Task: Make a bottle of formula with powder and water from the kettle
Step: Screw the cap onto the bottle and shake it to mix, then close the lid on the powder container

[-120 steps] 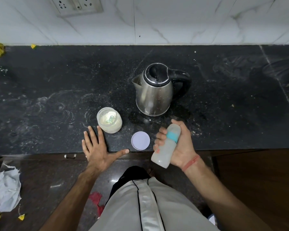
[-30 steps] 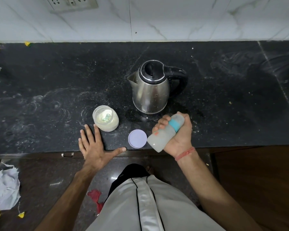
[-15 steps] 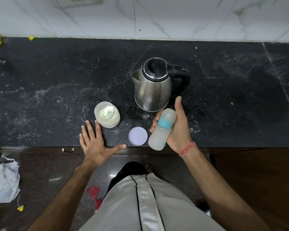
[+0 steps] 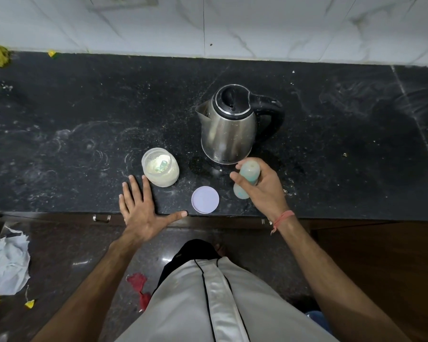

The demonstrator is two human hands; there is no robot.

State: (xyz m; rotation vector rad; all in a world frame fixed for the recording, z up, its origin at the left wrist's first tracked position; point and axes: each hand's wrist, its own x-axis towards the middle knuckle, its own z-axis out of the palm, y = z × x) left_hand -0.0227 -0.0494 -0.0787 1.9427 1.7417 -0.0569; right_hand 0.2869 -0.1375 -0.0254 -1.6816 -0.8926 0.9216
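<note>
Head view, looking down on a dusty black speckled stone countertop (image 4: 84, 114) backed by a white marble-veined wall (image 4: 257, 25). Right hand (image 4: 262, 187) wrapped round a cloudy translucent baby bottle with a teal collar (image 4: 249, 172), fingers and thumb curled about its upper half, bottle roughly upright with its capped top towards the camera and its base low over the counter, just in front of the kettle; whether the base touched the stone could not be told. Thin red thread bracelet (image 4: 283, 217) on that wrist. Left hand (image 4: 140, 211) laid flat on the counter's front edge, fingers straight and spread, thumb stretched out to the right, holding nothing. Just beyond those fingertips, an open clear plastic jar of pale formula powder (image 4: 160, 171), upright, with a small greenish scoop (image 4: 162, 166) lying in the powder. Between the two hands, near the front edge, a round lilac plastic lid (image 4: 205, 199) lying flat, apart from jar and bottle. Behind the bottle, a brushed stainless-steel electric kettle with black lid and black handle (image 4: 229, 127), upright, spout to the left, handle to the right, lid down. Lower left, on the dark floor, a crumpled white cloth (image 4: 5, 265); nearer the middle, a small red scrap (image 4: 139, 282).
</note>
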